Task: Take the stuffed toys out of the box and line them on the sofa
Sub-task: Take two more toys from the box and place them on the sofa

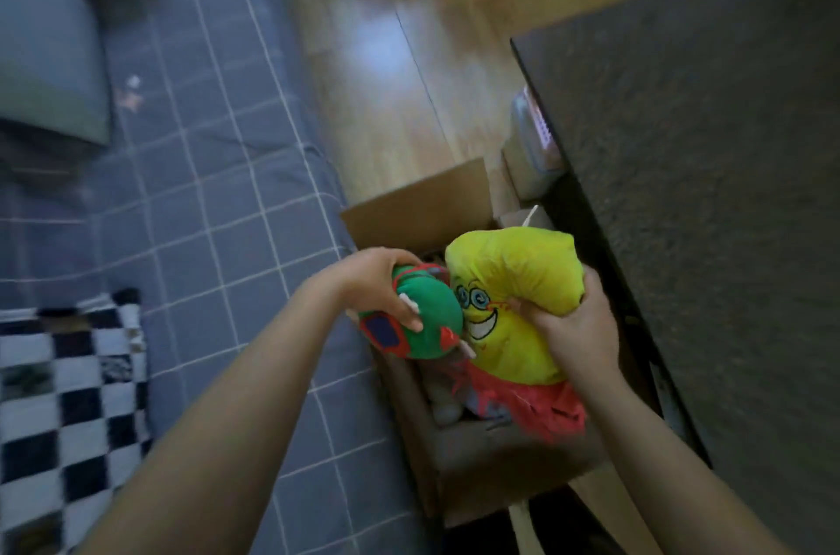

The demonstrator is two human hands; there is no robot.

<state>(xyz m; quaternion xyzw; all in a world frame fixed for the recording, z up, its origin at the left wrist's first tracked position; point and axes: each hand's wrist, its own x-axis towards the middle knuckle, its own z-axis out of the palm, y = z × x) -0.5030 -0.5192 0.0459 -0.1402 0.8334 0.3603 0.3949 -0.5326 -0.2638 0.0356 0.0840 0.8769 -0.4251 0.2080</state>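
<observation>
Stuffed toys fill both my hands above the box (409, 209): my left grip (386, 282) curls round the green toy (432, 327), my right grip (568, 322) squeezes the yellow toy (513, 282) beside it. Sofa (218, 172) lies left of my left grip.

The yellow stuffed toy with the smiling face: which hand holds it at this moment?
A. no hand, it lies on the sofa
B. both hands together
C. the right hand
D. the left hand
C: the right hand grips the yellow stuffed toy above the box, while the left hand holds the green toy.
</observation>
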